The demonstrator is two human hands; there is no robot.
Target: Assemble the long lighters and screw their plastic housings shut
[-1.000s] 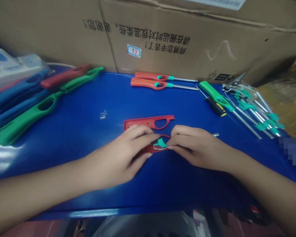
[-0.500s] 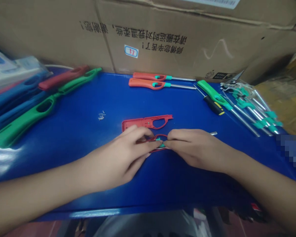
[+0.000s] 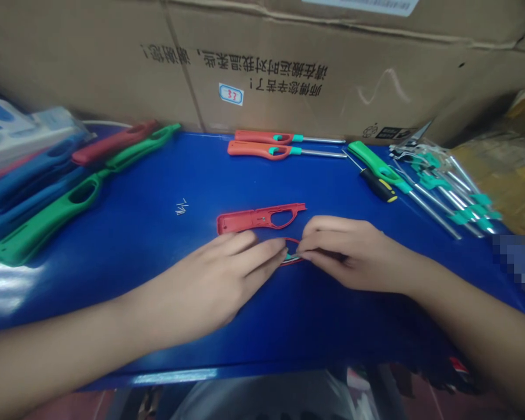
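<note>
A red half shell of a long-neck lighter (image 3: 294, 262) is pinched between my two hands, low over the blue table. My left hand (image 3: 227, 271) covers its handle end, fingers closed on it. At the neck side of the trigger loop, my right hand (image 3: 354, 251) has its thumb and fingertips pressed together on the shell. A bit of turquoise trigger (image 3: 290, 256) shows between the fingertips; most of the inside is hidden. Just beyond my hands lies the matching red half shell (image 3: 245, 221), inner side up. Small screws (image 3: 182, 207) lie in a loose group to its left.
Two orange lighters (image 3: 258, 149) lie along the cardboard box (image 3: 114, 70). On the right are a green lighter (image 3: 370, 160), a black and yellow screwdriver (image 3: 378, 185) and several metal tubes with turquoise parts (image 3: 455, 192). Green (image 3: 48, 224) and blue shells (image 3: 30, 166) are piled left.
My left fingers have shifted right and cover more of the trigger. The right hand's thumb and fingers have rearranged at the neck side. The metal tip beyond that hand is now hidden.
</note>
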